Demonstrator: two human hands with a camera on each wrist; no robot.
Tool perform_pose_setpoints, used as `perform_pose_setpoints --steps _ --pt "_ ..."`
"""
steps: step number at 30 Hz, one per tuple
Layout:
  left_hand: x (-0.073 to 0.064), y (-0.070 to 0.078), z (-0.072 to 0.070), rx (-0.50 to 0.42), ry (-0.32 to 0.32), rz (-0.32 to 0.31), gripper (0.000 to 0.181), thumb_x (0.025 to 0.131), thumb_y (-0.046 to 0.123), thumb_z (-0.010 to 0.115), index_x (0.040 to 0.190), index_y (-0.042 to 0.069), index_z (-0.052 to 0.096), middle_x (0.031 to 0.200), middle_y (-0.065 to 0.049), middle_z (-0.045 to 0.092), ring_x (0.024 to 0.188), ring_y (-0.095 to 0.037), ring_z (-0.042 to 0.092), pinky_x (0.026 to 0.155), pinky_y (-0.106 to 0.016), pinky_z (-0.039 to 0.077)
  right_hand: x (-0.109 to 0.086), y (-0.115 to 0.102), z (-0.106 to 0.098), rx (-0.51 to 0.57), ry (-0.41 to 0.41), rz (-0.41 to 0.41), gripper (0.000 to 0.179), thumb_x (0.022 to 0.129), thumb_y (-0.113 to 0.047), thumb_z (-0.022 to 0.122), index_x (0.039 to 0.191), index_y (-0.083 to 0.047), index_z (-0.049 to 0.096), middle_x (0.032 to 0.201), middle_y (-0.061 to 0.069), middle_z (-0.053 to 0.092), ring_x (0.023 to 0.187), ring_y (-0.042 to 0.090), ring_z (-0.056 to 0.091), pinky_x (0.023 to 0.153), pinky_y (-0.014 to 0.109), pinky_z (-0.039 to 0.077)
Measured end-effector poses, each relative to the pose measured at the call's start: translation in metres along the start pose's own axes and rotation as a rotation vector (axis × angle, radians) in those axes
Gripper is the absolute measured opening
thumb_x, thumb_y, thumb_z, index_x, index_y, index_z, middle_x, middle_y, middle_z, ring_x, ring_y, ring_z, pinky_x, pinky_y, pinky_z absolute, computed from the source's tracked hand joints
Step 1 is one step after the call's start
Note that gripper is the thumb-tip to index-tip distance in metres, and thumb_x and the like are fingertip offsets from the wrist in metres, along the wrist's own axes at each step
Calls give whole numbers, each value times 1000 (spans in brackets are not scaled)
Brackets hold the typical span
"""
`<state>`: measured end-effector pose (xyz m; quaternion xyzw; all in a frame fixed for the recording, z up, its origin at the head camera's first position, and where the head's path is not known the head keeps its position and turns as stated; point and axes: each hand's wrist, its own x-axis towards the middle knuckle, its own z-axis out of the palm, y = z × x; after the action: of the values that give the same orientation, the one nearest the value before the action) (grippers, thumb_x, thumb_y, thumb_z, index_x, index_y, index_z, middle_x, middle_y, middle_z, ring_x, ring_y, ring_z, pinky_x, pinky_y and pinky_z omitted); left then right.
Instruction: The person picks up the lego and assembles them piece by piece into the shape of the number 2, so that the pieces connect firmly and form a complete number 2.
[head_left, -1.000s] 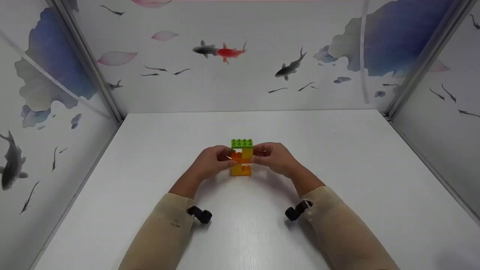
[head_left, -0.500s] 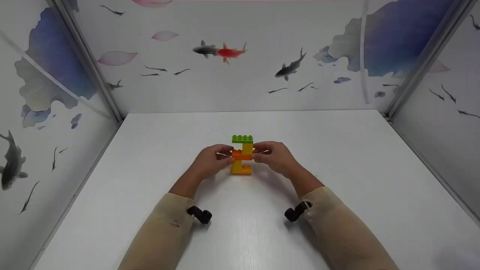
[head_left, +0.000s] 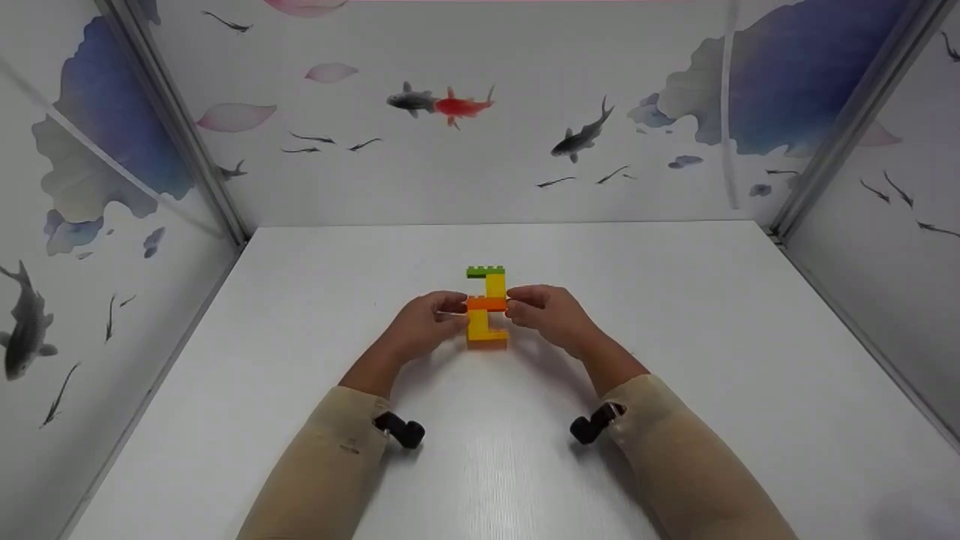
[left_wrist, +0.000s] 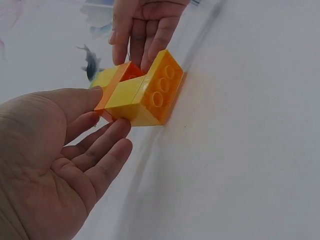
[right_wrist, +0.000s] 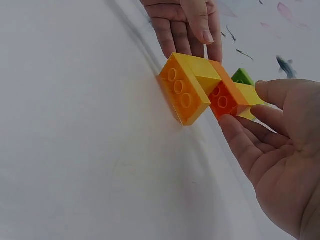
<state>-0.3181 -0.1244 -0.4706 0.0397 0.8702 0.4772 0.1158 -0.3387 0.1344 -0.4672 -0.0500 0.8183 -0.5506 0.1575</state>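
A stack of toy building bricks stands between both hands over the white table. A green brick tops it, above a yellow brick, an orange brick, another yellow brick and a yellow-orange base brick. The stack tilts back, and the hollow underside of the base shows in both wrist views. My left hand pinches the left side around the orange and lower yellow bricks with thumb and fingertips. My right hand holds the right side, its fingertips at the orange and upper yellow bricks.
The white tabletop spreads around the hands. Panels with painted fish rise behind the table and at both sides. A black wrist mount is on the left sleeve and a similar one on the right.
The stack has tilted backward: the green brick's studded top showed before, and now its front edge faces me. Both hands have stayed at its sides.
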Motion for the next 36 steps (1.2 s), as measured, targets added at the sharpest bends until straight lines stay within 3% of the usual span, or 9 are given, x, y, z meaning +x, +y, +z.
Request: perform_pose_setpoints --steps 9,18,27,36 --pt "0 -3 2 -8 -62 -31 55 103 39 70 155 29 55 150 0 66 136 -23 63 118 -49 52 0 4 -1 94 -43 59 50 106 -42 67 148 -15 63 142 4 70 129 19 71 111 38 57" --pt "1 -4 3 -25 -100 -32 53 105 36 69 155 24 55 150 -2 66 139 -23 63 119 -46 51 1 10 -3 181 -78 68 50 106 -41 67 144 -8 64 141 10 72 129 23 71 113 38 55" --pt "2 -4 2 -23 -101 -43 53 105 36 69 155 25 55 151 -2 66 140 -22 62 119 -46 51 1 7 -1 134 -43 96 48 107 -43 66 140 -9 66 135 7 75 124 20 74 108 36 58" --pt "4 -2 -6 -24 -28 -21 49 107 37 66 154 29 56 153 4 64 144 -19 60 123 -45 47 2 0 -7 38 7 66 52 107 -46 64 147 -13 62 143 7 69 131 23 70 116 42 54"
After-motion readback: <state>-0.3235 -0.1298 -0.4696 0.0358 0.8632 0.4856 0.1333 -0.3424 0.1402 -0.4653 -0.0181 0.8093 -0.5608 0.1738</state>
